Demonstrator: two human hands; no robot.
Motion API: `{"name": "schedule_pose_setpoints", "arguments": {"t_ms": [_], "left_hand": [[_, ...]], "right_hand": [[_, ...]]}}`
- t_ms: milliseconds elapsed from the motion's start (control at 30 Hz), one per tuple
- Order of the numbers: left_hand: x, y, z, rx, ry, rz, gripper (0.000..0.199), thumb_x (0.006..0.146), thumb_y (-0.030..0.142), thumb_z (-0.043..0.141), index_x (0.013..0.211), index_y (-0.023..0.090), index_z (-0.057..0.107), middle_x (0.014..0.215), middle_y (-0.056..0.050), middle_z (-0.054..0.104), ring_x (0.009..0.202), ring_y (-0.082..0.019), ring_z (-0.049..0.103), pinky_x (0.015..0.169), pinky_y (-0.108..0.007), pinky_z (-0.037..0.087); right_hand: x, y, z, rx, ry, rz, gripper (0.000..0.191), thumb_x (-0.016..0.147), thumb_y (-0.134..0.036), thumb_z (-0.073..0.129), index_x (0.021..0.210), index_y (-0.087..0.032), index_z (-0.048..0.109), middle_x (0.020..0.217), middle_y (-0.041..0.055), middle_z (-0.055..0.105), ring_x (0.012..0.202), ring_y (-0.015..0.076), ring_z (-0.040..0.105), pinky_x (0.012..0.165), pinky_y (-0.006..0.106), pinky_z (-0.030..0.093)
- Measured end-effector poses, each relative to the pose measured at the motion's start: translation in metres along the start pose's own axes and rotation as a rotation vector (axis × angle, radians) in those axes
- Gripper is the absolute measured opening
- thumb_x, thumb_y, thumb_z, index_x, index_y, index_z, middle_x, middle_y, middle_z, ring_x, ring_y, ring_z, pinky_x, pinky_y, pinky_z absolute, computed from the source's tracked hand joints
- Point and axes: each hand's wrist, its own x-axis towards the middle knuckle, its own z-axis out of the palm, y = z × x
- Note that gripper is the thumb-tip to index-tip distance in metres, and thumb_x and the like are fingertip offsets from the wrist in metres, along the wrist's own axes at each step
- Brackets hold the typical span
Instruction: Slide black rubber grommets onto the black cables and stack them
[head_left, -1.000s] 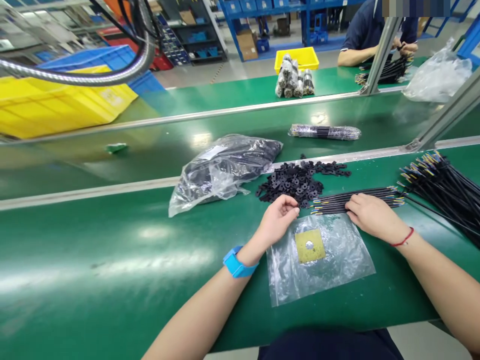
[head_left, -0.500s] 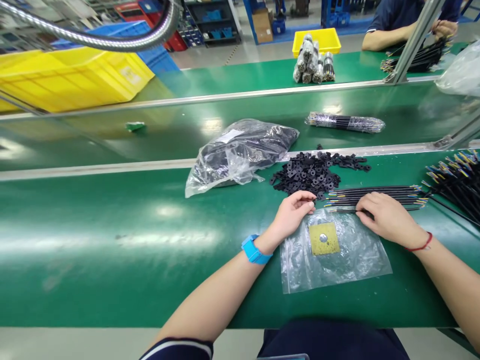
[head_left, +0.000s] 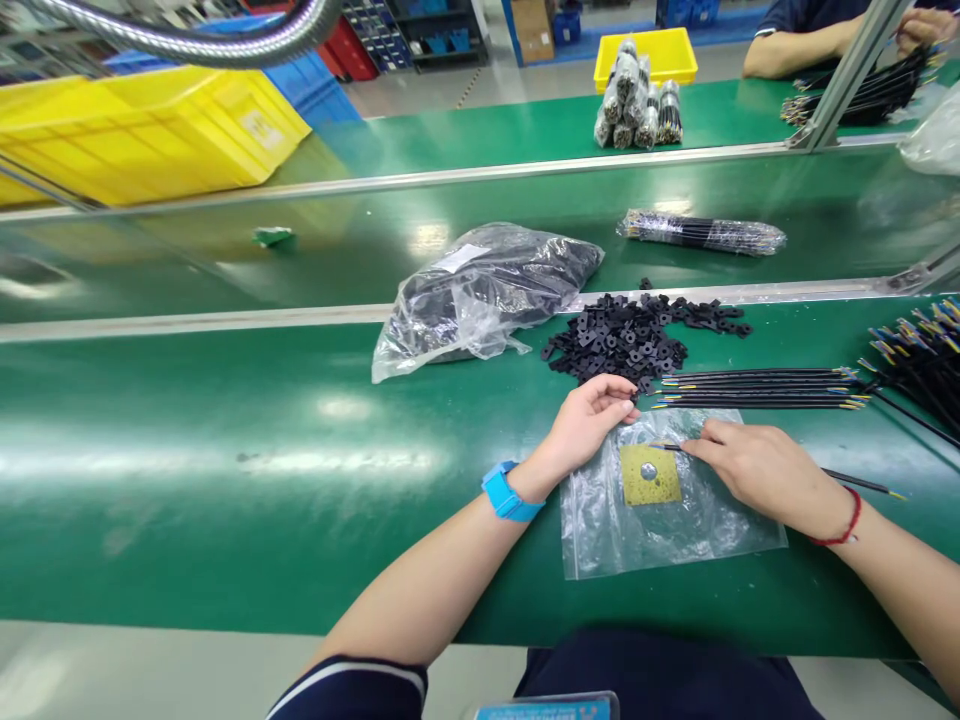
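Note:
My right hand (head_left: 757,465) pinches a short black cable (head_left: 862,482) near its left end. Thin wires at that end lie over a yellow square plate (head_left: 651,488) with a round hole, and the bare tail sticks out beyond my wrist. The plate rests on a clear plastic zip bag (head_left: 600,540). My left hand (head_left: 592,420) is closed in a pinch on a small black piece with a hole (head_left: 635,397), mostly hidden by the fingertips. Just behind it spreads a pile of similar black pieces (head_left: 619,340). A row of black cables (head_left: 757,388) lies behind my right hand.
A large plastic bag of black parts (head_left: 517,280) lies left of the pile. A wrapped cable bundle (head_left: 701,232) sits farther back. Many loose cables (head_left: 922,360) lie at right. Yellow bins (head_left: 165,130) stand back left. A co-worker's hand (head_left: 922,30) handles cables opposite.
My right hand has drawn one cable from the row toward me and over the bag, its wire end now by the yellow plate. The left hand has barely moved. The view has shifted slightly.

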Motion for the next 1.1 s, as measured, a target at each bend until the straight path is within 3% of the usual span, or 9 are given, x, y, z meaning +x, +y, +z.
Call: {"name": "schedule_pose_setpoints", "arguments": {"t_ms": [200,300,633,833,933,1100], "left_hand": [[-0.006,0.003,0.004,-0.062,-0.059,-0.042,0.022,0.073,0.026,0.069,0.087,0.013,0.059,0.072,-0.002,0.065,0.066,-0.012,0.064,0.071,-0.028,0.052],[-0.008,0.006,0.006,-0.100,-0.119,-0.055,0.026,0.072,0.029,0.071,0.088,0.013,0.060,0.071,-0.002,0.065,0.066,-0.012,0.064,0.072,-0.029,0.052],[-0.011,0.006,0.009,-0.080,-0.191,-0.106,0.031,0.066,0.030,0.077,0.083,0.013,0.058,0.071,0.000,0.063,0.067,-0.011,0.062,0.071,-0.026,0.050],[-0.019,0.008,0.021,-0.062,-0.141,-0.139,0.027,0.066,0.028,0.075,0.080,0.013,0.056,0.066,0.002,0.059,0.060,-0.008,0.057,0.063,-0.023,0.047],[-0.023,0.011,0.024,0.016,-0.149,-0.095,0.022,0.068,0.025,0.071,0.081,0.014,0.057,0.068,0.001,0.059,0.061,-0.010,0.057,0.062,-0.024,0.047],[-0.026,0.017,0.025,0.353,-0.175,0.193,0.006,0.074,0.017,0.064,0.079,0.015,0.061,0.080,-0.003,0.062,0.073,-0.012,0.058,0.069,-0.025,0.048]], "right_hand": [[-0.003,0.006,-0.003,0.300,0.190,0.044,0.030,0.094,-0.019,0.036,0.113,-0.020,0.059,0.094,0.0047,0.067,0.087,0.0154,0.063,0.074,0.028,0.051],[-0.003,0.007,-0.004,0.333,0.270,0.076,0.030,0.094,-0.021,0.036,0.114,-0.020,0.059,0.098,0.0052,0.067,0.090,0.0159,0.063,0.077,0.029,0.052],[-0.001,0.000,-0.003,0.319,0.259,0.098,0.027,0.095,-0.023,0.038,0.111,-0.020,0.059,0.097,0.0046,0.067,0.086,0.0149,0.063,0.075,0.029,0.052],[0.002,-0.010,-0.005,0.227,0.324,0.084,0.024,0.094,-0.027,0.040,0.103,-0.017,0.060,0.084,0.0052,0.064,0.071,0.0147,0.060,0.063,0.027,0.047],[0.003,-0.013,-0.009,0.274,0.280,0.079,0.025,0.095,-0.027,0.038,0.096,-0.017,0.061,0.079,0.0043,0.063,0.067,0.0145,0.058,0.060,0.027,0.044],[0.004,-0.013,-0.014,0.606,0.050,0.098,0.028,0.096,-0.029,0.036,0.085,-0.019,0.059,0.073,0.0011,0.062,0.066,0.0124,0.056,0.062,0.024,0.042]]}}
